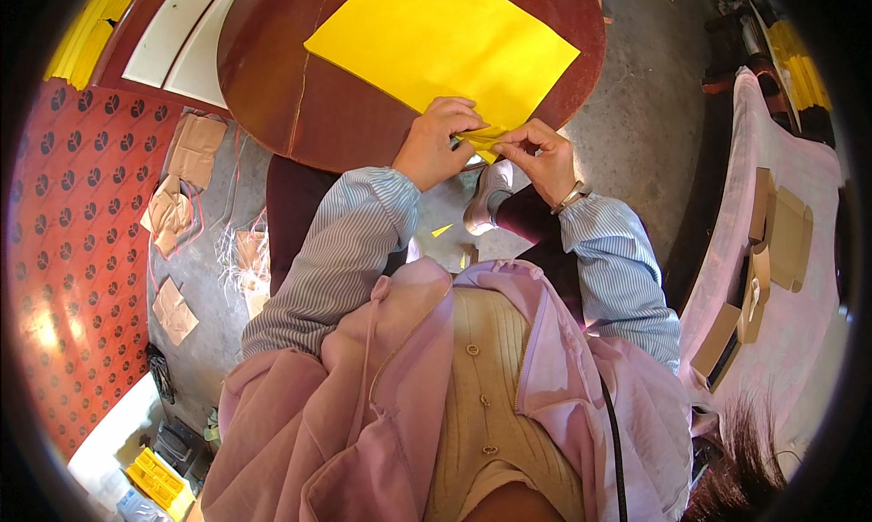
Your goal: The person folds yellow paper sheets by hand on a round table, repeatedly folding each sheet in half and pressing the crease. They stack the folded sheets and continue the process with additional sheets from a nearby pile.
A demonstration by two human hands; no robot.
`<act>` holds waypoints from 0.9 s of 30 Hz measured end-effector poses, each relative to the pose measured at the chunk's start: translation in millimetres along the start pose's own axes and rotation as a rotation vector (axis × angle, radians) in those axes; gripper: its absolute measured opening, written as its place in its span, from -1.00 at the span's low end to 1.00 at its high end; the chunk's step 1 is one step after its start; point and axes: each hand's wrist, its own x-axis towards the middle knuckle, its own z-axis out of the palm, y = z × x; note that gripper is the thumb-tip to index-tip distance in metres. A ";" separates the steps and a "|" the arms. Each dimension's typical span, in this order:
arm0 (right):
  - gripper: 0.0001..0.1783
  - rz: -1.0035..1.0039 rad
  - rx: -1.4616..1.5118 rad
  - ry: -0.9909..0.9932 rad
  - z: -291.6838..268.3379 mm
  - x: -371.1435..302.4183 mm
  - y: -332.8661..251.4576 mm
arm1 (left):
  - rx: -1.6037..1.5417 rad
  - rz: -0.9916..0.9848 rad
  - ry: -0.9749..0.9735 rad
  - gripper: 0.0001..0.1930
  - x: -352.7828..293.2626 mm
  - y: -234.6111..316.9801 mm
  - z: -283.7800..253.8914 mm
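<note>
A large yellow sheet (445, 41) lies on the reddish-brown round table (259, 68), its near corner reaching past the table's front edge. Whether it is paper or cloth I cannot tell. My left hand (434, 145) is closed on that near corner, thumb below and fingers curled over the top. There the material is bunched and folded into narrow layers. Just to the right, my right hand (548, 163) pinches the same folded part between thumb and fingertips. Some of the folds are hidden behind the fingers.
A small yellow scrap (441, 231) lies on the floor below my hands. Flattened brown cardboard pieces (175, 309) are on the floor at left, beside a red patterned panel (86, 204). At right, open cardboard boxes (786, 236) rest on a pink cloth-covered surface (731, 195).
</note>
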 end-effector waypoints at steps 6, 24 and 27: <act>-0.80 -0.031 -0.017 0.013 -0.5 -1.5 1.9 | -0.018 -0.103 0.027 -0.86 0.7 1.0 6.4; -0.83 -0.129 -0.159 -0.072 -5.9 -4.5 -5.7 | -0.031 -0.027 0.063 -0.88 0.6 -2.3 5.8; -0.85 -0.074 -0.094 -0.037 -4.5 -1.5 -3.1 | -0.031 -0.034 0.047 -0.88 0.5 -2.4 4.6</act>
